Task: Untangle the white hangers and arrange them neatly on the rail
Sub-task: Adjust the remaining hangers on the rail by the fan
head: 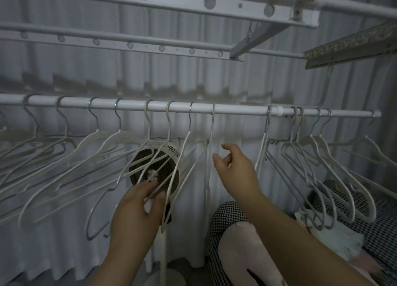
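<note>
A white rail [236,110] runs across the view with several white hangers hooked on it. The hangers at the left [90,156] hang spaced apart and swung leftward. A bunch at the right [322,167] overlaps in a tangle. My left hand [137,212] pinches the lower wires of two or three middle hangers [171,174] between thumb and fingers. My right hand [234,169] hovers with loosely curled fingers just right of a thin hanger [209,156] that hangs edge-on. It holds nothing.
A round fan [153,174] on a stand sits behind the middle hangers. White curtains [64,232] hang behind the rail. More rack bars [150,43] run overhead. Checkered fabric [225,212] and pale clothes [330,240] lie at the lower right.
</note>
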Tool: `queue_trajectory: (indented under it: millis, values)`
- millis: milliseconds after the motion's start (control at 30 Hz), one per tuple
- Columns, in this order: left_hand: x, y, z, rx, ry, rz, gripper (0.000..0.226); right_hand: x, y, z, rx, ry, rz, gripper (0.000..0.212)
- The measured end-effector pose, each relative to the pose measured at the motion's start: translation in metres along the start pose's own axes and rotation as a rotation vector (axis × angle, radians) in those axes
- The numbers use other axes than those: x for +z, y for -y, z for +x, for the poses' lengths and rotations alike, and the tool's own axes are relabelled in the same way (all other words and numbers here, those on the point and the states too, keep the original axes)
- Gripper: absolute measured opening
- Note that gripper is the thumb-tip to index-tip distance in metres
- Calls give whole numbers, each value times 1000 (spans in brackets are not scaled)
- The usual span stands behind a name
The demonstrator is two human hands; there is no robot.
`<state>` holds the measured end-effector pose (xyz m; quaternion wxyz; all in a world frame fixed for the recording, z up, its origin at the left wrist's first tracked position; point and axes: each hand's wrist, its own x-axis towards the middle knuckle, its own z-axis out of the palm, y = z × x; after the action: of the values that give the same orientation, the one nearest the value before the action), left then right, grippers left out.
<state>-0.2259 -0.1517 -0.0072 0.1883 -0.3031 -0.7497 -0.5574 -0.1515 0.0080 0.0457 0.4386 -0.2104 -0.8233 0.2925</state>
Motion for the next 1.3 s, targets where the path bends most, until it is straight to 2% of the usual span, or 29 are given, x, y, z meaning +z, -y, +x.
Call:
queue_trajectory:
  millis: [100, 167, 333, 400, 600, 733, 833, 933, 1067, 1300]
  values:
    - [7, -20, -2, 134, -94, -30, 37, -28, -12, 7, -22, -90, 26, 34]
    - [15, -43, -6, 199, -136, -106, 34, -45, -26, 16, 19, -141, 62, 33]
    - [57, -85, -18, 269, -34, -166, 23, -81, -72, 34, 171, -134, 182, 34]
    - [82, -93, -22, 242, 34, -174, 10, -92, -87, 39, 246, -67, 244, 35]
    - [142, -113, -36, 3, 96, -195, 35, -108, -102, 48, 360, 117, 421, 40]
    - [167, -112, -42, -195, 158, -255, 40, -105, -105, 51, 392, 259, 468, 50]
    - [177, -112, -44, -282, 211, -274, 34, -100, -106, 53, 357, 295, 460, 48]
    - [182, -113, -46, -269, 231, -231, 24, -97, -107, 53, 321, 320, 458, 42]
    - [171, -109, -47, -247, 106, -195, 21, -90, -109, 50, 288, 363, 471, 48]
    - [129, -95, -33, -108, -110, -14, 33, -60, -100, 45, 214, 263, 438, 47]
